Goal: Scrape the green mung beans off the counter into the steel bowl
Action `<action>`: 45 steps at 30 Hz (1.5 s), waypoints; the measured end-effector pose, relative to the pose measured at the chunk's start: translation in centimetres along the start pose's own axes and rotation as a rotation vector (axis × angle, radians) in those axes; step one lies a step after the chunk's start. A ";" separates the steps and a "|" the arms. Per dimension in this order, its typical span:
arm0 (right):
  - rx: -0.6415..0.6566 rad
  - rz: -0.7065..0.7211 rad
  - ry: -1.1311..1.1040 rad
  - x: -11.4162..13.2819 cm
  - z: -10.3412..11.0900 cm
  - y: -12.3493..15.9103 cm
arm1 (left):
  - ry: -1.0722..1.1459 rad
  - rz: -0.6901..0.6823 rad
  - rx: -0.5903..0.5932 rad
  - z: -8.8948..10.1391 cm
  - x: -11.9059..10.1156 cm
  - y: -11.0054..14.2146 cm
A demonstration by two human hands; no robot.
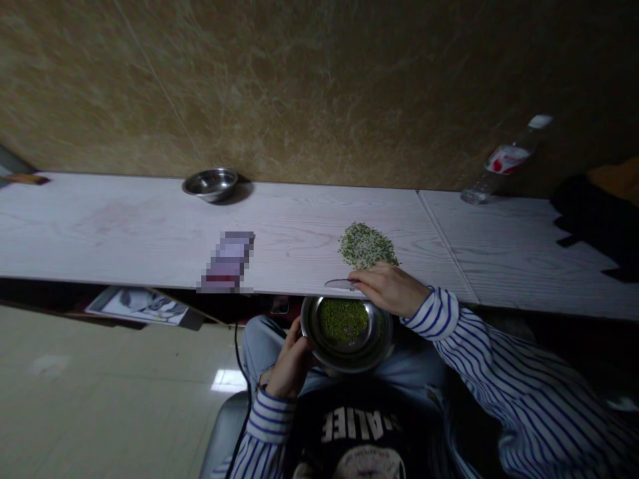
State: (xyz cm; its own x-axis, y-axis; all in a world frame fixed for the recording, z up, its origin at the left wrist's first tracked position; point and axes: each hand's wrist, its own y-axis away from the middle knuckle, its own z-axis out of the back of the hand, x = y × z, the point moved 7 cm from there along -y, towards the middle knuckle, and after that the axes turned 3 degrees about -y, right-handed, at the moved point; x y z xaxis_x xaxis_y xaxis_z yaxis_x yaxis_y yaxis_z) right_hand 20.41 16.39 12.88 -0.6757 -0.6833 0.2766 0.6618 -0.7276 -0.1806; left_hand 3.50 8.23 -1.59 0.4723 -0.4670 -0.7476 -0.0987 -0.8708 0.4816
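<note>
My left hand (292,362) grips the left rim of a steel bowl (382,342), held over my lap just below the table edge. Small green beans, which look like mung beans (342,321), lie in the bowl. My right hand (387,287) is closed on a thin, flat, translucent piece with a rounded end (339,283); its exact kind is unclear. That piece is low over the table's front edge, above the bowl. Just beyond the right hand, a loose heap of green beans mixed with white grains (367,245) is spread on the table.
A second steel bowl (210,184) stands by the wall on the white wooden table (294,219). Left of the heap lies a blurred-out flat object (228,263). A clear bottle (506,159) and dark cloth (594,223) are to the right. Papers (140,305) show on a shelf below.
</note>
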 end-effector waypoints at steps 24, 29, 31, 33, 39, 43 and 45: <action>-0.489 -0.302 -0.272 -2.9 4.7 6.5 | -0.066 0.156 -0.089 1.1 4.0 2.1; -0.515 -0.375 -0.313 -4.1 4.4 7.9 | -0.083 0.164 -0.072 0.6 4.3 1.9; -0.530 -0.400 -0.326 -4.5 4.1 8.3 | -0.091 0.165 -0.069 0.5 4.3 1.8; -0.544 -0.426 -0.339 -4.9 3.8 8.5 | -0.099 0.165 -0.078 0.5 4.3 1.8; -0.576 -0.464 -0.412 -6.2 3.1 8.8 | -0.102 0.133 -0.089 0.4 3.4 1.6; -0.605 -0.506 -0.543 -7.4 2.2 8.8 | -0.093 0.116 -0.089 0.4 2.9 1.2; -0.647 -0.522 -0.609 -8.0 1.8 8.7 | -0.080 0.124 -0.070 0.4 2.9 0.9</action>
State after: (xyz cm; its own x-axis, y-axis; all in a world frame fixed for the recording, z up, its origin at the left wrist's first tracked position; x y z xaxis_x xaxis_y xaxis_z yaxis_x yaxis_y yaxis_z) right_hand 32.22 15.62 10.82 -0.4307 -0.2568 0.8652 -0.0906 -0.9415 -0.3245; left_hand 4.44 6.06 -3.46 0.3886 -0.5833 -0.7133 -0.0890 -0.7943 0.6010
